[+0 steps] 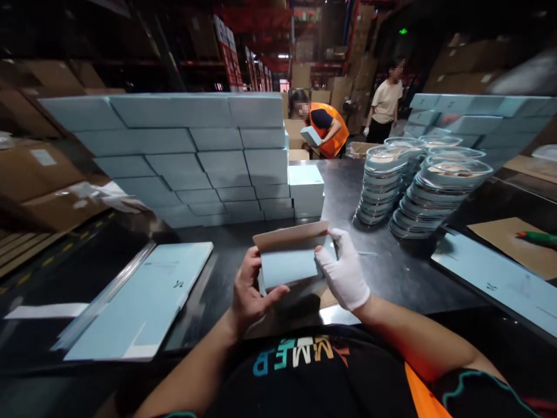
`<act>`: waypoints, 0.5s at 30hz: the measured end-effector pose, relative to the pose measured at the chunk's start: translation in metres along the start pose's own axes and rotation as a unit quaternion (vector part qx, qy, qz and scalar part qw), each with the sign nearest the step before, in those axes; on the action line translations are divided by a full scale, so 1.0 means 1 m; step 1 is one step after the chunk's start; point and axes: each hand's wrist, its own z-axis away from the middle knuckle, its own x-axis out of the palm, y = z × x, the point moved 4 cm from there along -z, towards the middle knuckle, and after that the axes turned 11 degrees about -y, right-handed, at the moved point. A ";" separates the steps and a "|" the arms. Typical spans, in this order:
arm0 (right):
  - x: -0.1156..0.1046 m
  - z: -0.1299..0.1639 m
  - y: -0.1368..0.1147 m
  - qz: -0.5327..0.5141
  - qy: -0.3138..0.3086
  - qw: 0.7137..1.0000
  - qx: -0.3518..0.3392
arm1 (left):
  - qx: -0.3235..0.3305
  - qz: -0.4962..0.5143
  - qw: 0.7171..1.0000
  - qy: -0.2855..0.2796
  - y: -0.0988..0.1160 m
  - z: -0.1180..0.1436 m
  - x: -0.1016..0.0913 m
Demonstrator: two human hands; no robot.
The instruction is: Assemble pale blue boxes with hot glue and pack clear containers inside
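Between my two hands, just above the dark table, is a light-blue carton (pixel 289 267) with a raised flap along its far side. My left hand (pixel 255 290), bare, grips its left end, the thumb along the near edge. On its right end is my right hand (pixel 347 270), in a white glove with the thumb and index fingertips uncovered, closed on the carton's edge. What is inside the carton cannot be made out. Beyond it a wall of stacked light-blue boxes (pixel 174 142) stands on the table (pixel 343 191).
At left lies a pile of flat light-blue cardboard sheets (pixel 143 296). Several stacks of clear round containers (pixel 418 203) stand at right, near more flat sheets (pixel 491 278) and a green tool (pixel 539 238). Past the table a person in an orange vest (pixel 335 130) holds a box; another person (pixel 385 101) stands behind.
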 end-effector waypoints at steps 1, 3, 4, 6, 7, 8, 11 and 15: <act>0.002 0.000 -0.001 0.003 0.017 1.000 -0.014 | -0.005 0.006 1.000 0.027 -0.001 0.006 0.000; 0.007 0.000 -0.002 -0.012 0.017 0.999 -0.048 | -0.010 0.012 0.998 0.063 -0.007 0.018 0.004; 0.008 0.000 -0.002 -0.023 0.007 0.998 -0.061 | -0.011 0.013 0.997 0.070 -0.011 0.023 0.006; 0.008 0.000 -0.002 -0.038 -0.006 0.996 -0.076 | -0.003 0.014 0.997 0.072 -0.017 0.031 0.009; 0.008 0.000 -0.001 -0.041 -0.010 0.996 -0.077 | 0.006 0.006 0.998 0.070 -0.019 0.033 0.009; 0.007 0.000 0.001 -0.043 -0.013 0.996 -0.074 | 0.019 -0.013 0.998 0.060 -0.020 0.033 0.009; -0.001 -0.003 0.007 -0.062 -0.023 0.996 -0.063 | 0.054 -0.113 0.992 -0.008 -0.016 0.028 0.009; -0.027 -0.014 0.025 -0.012 -0.065 0.998 -0.020 | 0.034 -0.153 0.987 -0.018 -0.013 0.021 0.003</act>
